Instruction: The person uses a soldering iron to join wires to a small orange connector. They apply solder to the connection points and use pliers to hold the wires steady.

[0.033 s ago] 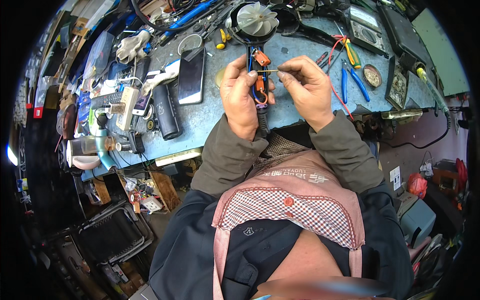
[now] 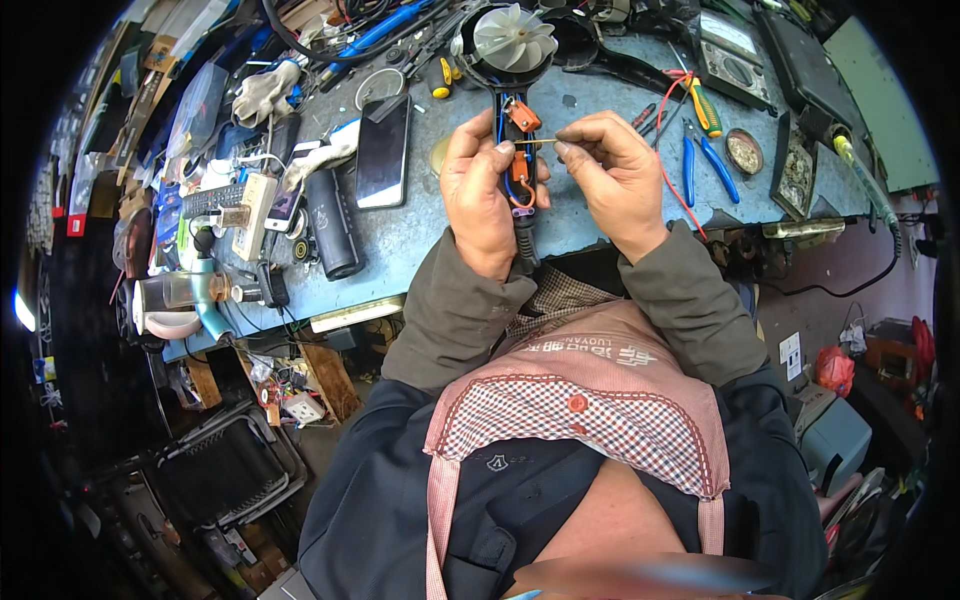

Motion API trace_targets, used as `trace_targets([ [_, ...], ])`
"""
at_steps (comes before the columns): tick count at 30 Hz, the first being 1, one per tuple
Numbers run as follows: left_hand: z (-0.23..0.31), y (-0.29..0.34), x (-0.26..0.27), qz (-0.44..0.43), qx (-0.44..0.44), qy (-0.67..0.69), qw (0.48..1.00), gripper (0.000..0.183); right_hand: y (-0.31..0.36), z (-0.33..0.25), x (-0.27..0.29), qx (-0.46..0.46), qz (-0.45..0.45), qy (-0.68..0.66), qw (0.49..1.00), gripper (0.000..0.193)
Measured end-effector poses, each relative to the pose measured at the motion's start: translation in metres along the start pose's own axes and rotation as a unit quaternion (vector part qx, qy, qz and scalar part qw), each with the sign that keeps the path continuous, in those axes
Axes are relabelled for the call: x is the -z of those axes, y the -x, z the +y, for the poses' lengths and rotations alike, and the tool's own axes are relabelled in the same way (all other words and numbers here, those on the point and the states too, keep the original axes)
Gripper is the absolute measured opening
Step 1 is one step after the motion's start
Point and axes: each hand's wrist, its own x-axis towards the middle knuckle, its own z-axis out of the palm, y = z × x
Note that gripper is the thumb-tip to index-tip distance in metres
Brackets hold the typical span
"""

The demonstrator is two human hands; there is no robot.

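An opened hair dryer (image 2: 505, 77) lies lengthwise in front of me, its pale fan wheel (image 2: 514, 38) at the far end. Two orange switches (image 2: 521, 116) and blue wires sit in its open black handle, and a cord sleeve (image 2: 526, 240) comes out at the near end. My left hand (image 2: 478, 205) is wrapped round the handle, thumb on top and fingertips showing on the right side. Between thumb and forefinger my right hand (image 2: 615, 180) pinches a thin yellowish rod or wire (image 2: 537, 142), which reaches across the handle to my left thumb.
Right of my hands lie blue-handled pliers (image 2: 708, 165), a green-and-yellow screwdriver (image 2: 705, 108), a red wire (image 2: 668, 180) and a round tin (image 2: 744, 150). A dark phone (image 2: 383, 150) and a black cylinder (image 2: 332, 225) lie left. A soldering iron (image 2: 862, 175) stands far right.
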Motion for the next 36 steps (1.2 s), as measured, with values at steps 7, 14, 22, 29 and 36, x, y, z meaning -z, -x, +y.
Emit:
trace_targets([
  [7,0.002,0.000,-0.002,-0.002,-0.005,-0.001,1.000,0.042,0.000,0.000,-0.001,0.029,0.006,-0.018,0.999,0.012],
  [14,0.001,0.001,0.000,0.003,0.001,0.002,1.000,0.041,0.002,-0.004,0.000,0.027,0.030,0.030,0.999,0.012],
  [22,0.004,0.004,-0.005,0.030,-0.017,-0.029,0.999,0.038,0.002,-0.022,0.015,0.047,0.061,0.284,0.956,0.008],
  [29,-0.005,0.001,0.008,-0.001,-0.027,-0.003,1.000,0.042,0.009,-0.022,0.043,0.142,0.068,0.406,0.900,0.023],
  [36,0.001,0.005,-0.010,0.006,-0.009,-0.012,1.000,0.039,0.010,-0.043,0.165,-0.024,0.429,0.067,0.901,0.066],
])
